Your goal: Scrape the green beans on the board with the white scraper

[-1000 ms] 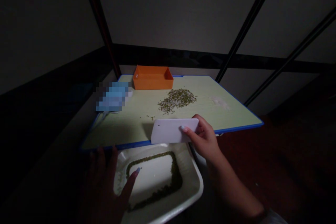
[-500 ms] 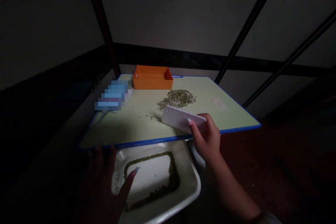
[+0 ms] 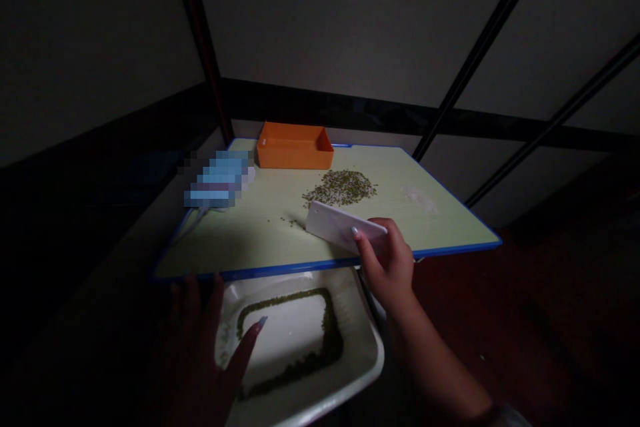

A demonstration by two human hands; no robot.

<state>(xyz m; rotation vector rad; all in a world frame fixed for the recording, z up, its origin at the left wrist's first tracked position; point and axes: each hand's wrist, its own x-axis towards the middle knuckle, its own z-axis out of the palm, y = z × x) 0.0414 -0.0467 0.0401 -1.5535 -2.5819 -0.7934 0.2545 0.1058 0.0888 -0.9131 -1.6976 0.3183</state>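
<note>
My right hand is closed on a flat white scraper with a small hole near its far corner, thumb along its face. Its lower edge is tilted at the board just in front of a loose patch of small green beans. A few stray beans lie left of the scraper. In shadow, my left hand has its fingers spread near the board's front edge. Its thumb reaches over a white basin, which sits below that edge with green beans gathered along its inner sides. The basin's left rim is partly hidden by this hand.
The pale green board has a blue border. An orange box stands at its back, and a pixelated blue item with a white cord lies at the left. A whitish smear marks the right side. Dark panelled walls stand behind.
The view has shifted slightly, so the board sits a little farther right. My right hand and the scraper have moved slightly left over the board. My left hand stays by the basin.
</note>
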